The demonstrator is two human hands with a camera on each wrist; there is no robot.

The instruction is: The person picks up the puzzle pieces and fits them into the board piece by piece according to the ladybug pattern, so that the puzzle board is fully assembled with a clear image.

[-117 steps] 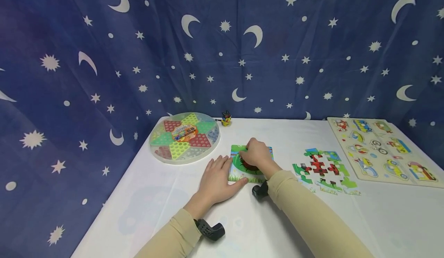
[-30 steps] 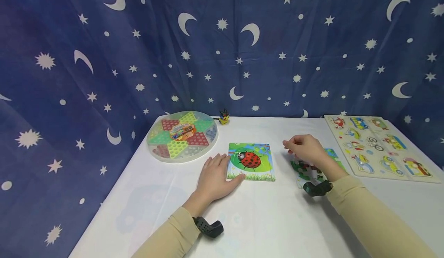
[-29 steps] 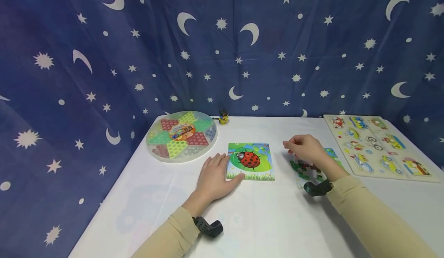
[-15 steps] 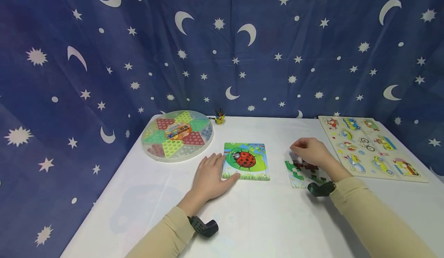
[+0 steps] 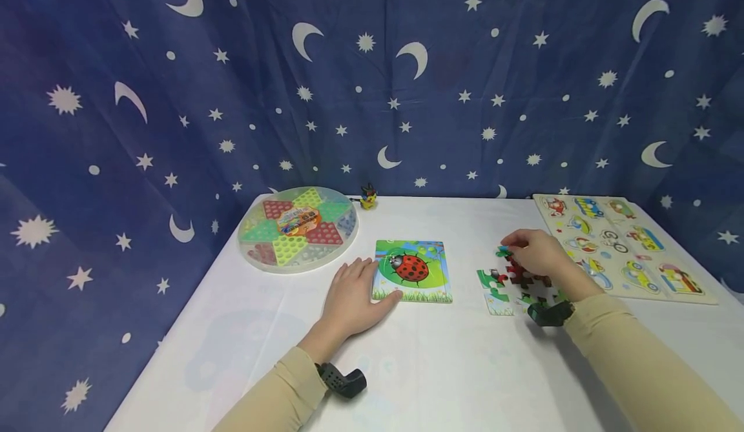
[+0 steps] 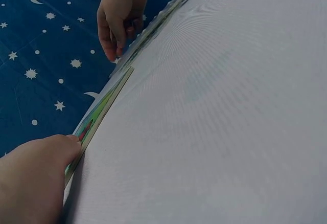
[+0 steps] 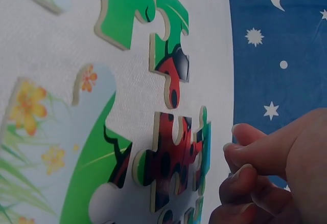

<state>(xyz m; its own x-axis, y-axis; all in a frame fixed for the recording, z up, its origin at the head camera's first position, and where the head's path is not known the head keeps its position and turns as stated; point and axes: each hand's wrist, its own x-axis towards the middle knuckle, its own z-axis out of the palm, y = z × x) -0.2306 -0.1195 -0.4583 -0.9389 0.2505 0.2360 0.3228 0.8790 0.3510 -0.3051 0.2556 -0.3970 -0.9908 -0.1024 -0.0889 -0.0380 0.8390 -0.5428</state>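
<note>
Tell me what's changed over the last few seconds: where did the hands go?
The right hand left the ladybug picture board and moved right to the loose puzzle pieces, where its fingertips now touch them; whether it grips one cannot be told. The left hand stayed flat at the board's left edge. The round game tray and vehicle peg board did not move.

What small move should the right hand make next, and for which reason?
Probably close the fingers on one loose ladybird piece and lift it. The right hand hovers over the scattered pieces with curled fingers that seem to hold nothing, while the left hand rests against the puzzle board.
</note>
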